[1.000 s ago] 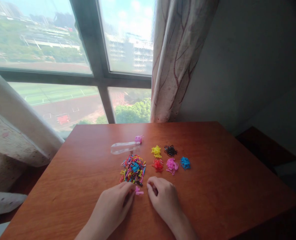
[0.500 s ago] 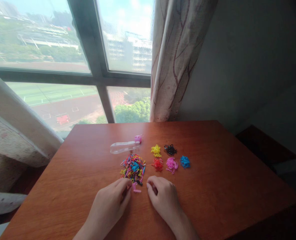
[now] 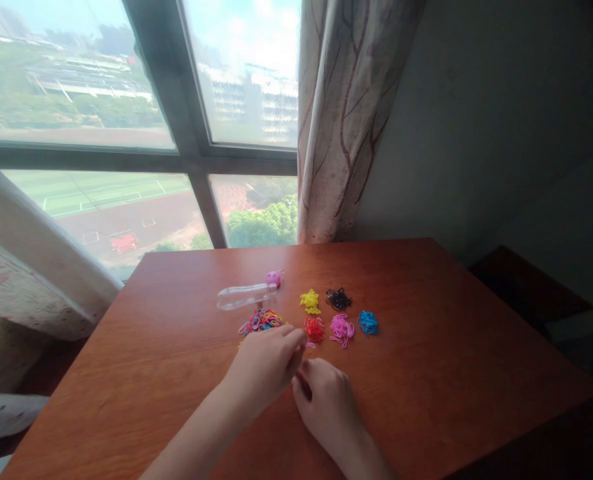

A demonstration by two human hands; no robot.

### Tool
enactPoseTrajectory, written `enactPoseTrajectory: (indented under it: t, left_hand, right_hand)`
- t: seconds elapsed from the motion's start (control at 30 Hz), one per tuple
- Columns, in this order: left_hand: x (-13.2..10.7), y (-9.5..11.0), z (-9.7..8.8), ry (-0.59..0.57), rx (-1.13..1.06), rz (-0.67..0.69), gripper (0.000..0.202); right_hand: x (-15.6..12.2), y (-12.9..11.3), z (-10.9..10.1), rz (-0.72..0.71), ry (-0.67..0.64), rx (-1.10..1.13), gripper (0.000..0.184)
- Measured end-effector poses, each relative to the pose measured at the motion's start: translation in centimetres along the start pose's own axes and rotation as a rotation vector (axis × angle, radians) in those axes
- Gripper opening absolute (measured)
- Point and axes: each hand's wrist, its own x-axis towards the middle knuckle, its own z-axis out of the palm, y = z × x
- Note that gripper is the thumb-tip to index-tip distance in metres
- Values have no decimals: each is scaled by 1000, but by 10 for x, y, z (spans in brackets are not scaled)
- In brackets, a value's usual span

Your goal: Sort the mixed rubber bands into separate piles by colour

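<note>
My left hand (image 3: 271, 360) is closed in a pinch just in front of the small red pile of rubber bands (image 3: 314, 329). A bit of pink rubber band (image 3: 311, 345) shows at its fingertips. Just below and to the right, my right hand (image 3: 326, 393) has its thumb and fingers curled together; whatever they may hold is hidden. The mixed-colour heap of rubber bands (image 3: 261, 321) lies partly covered behind my left hand. Single-colour piles sit beyond my hands: yellow bands (image 3: 310, 302), black bands (image 3: 339, 299), pink bands (image 3: 343, 330) and blue bands (image 3: 368, 323).
A clear plastic bottle (image 3: 243, 296) lies on its side behind the mixed heap, a pink cap (image 3: 274, 278) by its mouth. The brown wooden table (image 3: 451, 373) stands against a window (image 3: 246, 200) with curtains (image 3: 346, 120) on both sides.
My left hand has moved right and slightly away, from the front of the mixed heap to the red pile, with pink band at its fingertips. My right hand has stayed nearly in place.
</note>
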Motion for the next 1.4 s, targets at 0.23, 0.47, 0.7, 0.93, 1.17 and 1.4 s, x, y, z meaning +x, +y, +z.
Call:
enactPoseTrajectory:
  t: [0.23, 0.47, 0.7, 0.93, 1.17, 1.4]
  left_hand:
    - [60, 24, 10, -70, 29, 184, 10]
    - [81, 32, 18, -128, 76, 311, 13]
    - [80, 28, 19, -115, 83, 317, 11]
    - [52, 12, -1, -75, 43, 191, 12]
    - [-3, -7, -21, 20, -97, -59, 19]
    - [-48, -20, -6, 25, -212, -276, 21]
  right_hand:
    - [1, 1, 2, 44, -83, -121, 15]
    - [2, -1, -2, 60, -98, -70, 16]
    - [3, 0, -3, 36, -90, -55, 15]
    - [1, 1, -2, 27, -76, -52, 11]
    - [1, -3, -6, -16, -26, 50, 15]
    - [4, -3, -8, -23, -39, 91, 14]
